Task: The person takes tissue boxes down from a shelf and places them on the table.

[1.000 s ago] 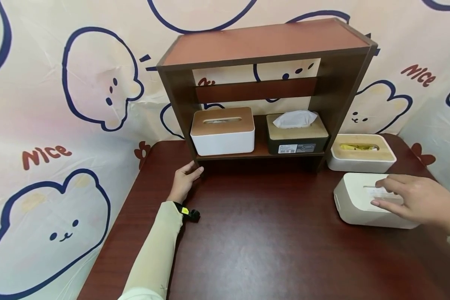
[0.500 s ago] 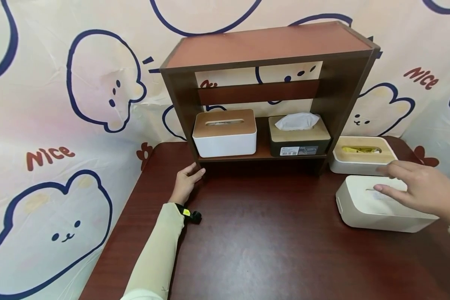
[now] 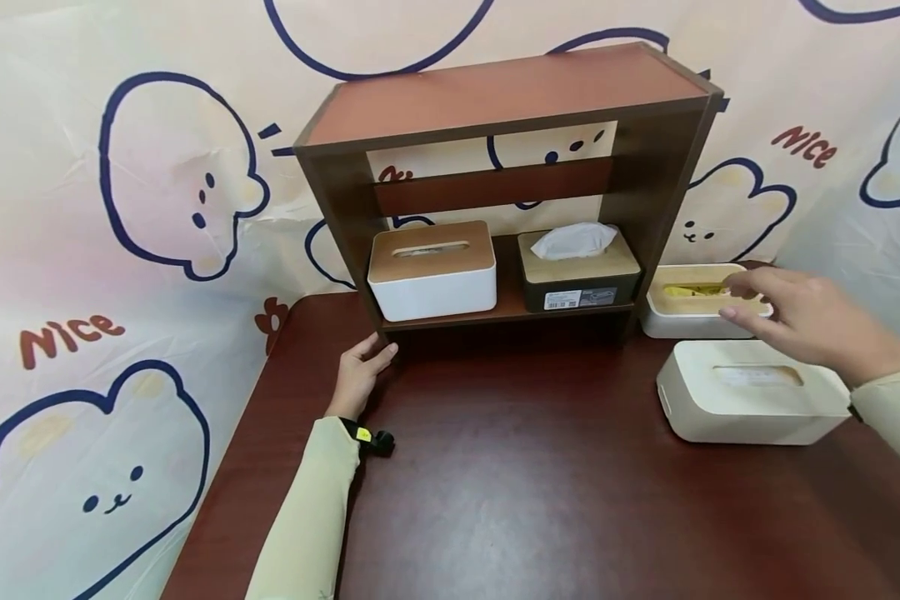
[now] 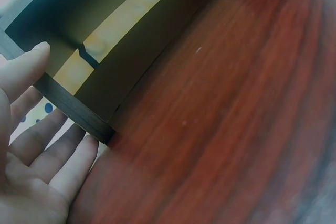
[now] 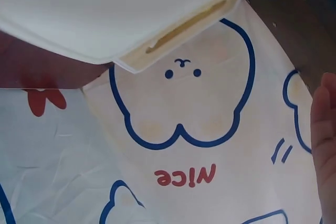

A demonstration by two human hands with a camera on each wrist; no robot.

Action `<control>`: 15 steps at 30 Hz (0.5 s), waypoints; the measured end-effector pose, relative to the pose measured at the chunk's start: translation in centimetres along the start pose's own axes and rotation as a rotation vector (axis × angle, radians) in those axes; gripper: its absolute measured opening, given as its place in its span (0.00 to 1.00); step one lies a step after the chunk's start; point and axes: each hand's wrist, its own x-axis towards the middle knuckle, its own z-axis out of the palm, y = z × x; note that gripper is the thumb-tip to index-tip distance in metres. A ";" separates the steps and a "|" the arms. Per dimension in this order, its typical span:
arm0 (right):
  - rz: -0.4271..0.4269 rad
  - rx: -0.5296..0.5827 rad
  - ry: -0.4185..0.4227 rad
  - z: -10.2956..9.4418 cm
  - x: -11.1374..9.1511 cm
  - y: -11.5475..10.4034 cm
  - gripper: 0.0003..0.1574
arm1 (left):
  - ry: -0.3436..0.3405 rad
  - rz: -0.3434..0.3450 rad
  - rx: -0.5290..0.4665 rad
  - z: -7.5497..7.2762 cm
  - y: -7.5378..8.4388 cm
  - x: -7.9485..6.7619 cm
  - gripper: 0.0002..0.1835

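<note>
My left hand (image 3: 356, 379) holds the lower left side panel of the brown wooden shelf (image 3: 652, 192). In the left wrist view, the thumb lies on one face of that side panel (image 4: 79, 109) and the fingers on the other. My right hand (image 3: 821, 321), thumb and fingers apart, hovers over the right end of a white tissue box with a pale wood lid (image 3: 663, 304); yellow packaging (image 3: 690, 291) shows in its slot. Contact there cannot be made out. In front stands an all-white tissue box (image 3: 750, 425), its slot uncovered.
On the shelf's board stand a white tissue box with a brown lid (image 3: 431, 292) and a dark tissue box with a wood lid (image 3: 570, 275), a white tissue sticking out. The dark red table (image 3: 495, 500) meets a cartoon-printed cloth (image 3: 37, 250) at the back and sides.
My right hand has lifted off the all-white tissue box and moved back toward the wood-lidded one. The all-white box slid slightly right, then stayed. My left hand keeps its hold on the shelf.
</note>
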 end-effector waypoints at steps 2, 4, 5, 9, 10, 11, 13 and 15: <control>0.005 0.015 0.015 -0.2 0.4 0.3 0.22 | -0.005 -0.003 -0.005 0.1 -0.1 0.0 0.38; 0.028 0.027 0.007 -0.3 0.7 0.5 0.22 | -0.003 -0.009 -0.005 0.2 -0.3 -0.1 0.38; 0.036 0.031 0.006 -0.3 0.8 0.6 0.21 | -0.001 -0.010 -0.007 0.3 -0.3 -0.1 0.38; 0.053 0.054 0.023 -0.4 1.5 0.5 0.20 | -0.014 -0.004 -0.013 0.0 -0.4 0.0 0.38; 0.054 0.061 0.028 -0.4 1.6 0.4 0.20 | -0.016 0.001 -0.018 -0.1 -0.3 0.0 0.38; 0.054 0.066 0.030 -0.4 1.8 0.3 0.20 | -0.015 0.005 -0.022 -0.2 -0.3 0.0 0.38; 0.052 0.078 0.033 -0.5 2.0 0.3 0.21 | -0.016 0.013 -0.032 -0.2 -0.2 0.2 0.37; 0.055 0.080 0.037 -0.7 2.0 0.4 0.21 | -0.016 0.016 -0.036 0.2 -0.4 0.4 0.37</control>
